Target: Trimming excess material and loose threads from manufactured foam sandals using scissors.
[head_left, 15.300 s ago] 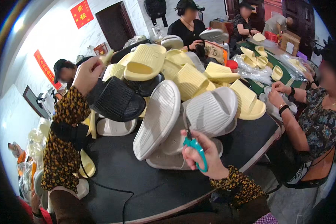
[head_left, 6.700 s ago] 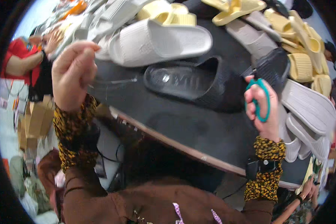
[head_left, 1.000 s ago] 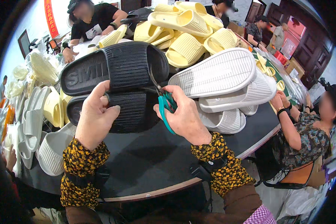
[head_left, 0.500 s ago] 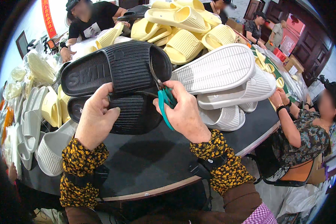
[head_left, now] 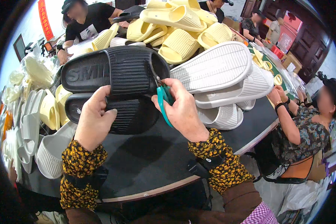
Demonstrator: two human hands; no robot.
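Note:
A pair of black slippers (head_left: 132, 71) is held up over the table, one above the other. My left hand (head_left: 95, 121) grips them at their near side, its thumb on the lower slipper (head_left: 132, 115) and its fingers partly hidden behind. In my right hand (head_left: 184, 110) are scissors with teal handles (head_left: 162, 102). Their blades lie along the toe-side edge of the upper slipper's strap; whether they are parted is hard to see. White slippers (head_left: 216, 69) are stacked just right of my right hand, the top one sole up.
Yellow slippers (head_left: 179, 44) are heaped at the back. Grey slippers (head_left: 50, 155) and clear plastic bags (head_left: 39, 71) crowd the left. The dark table (head_left: 145, 168) curves toward me. A person in a patterned top (head_left: 304, 130) sits at the right; others work across the table.
The upper black slipper has tipped slightly, and my right hand with the scissors has shifted a little left. My left hand keeps its hold.

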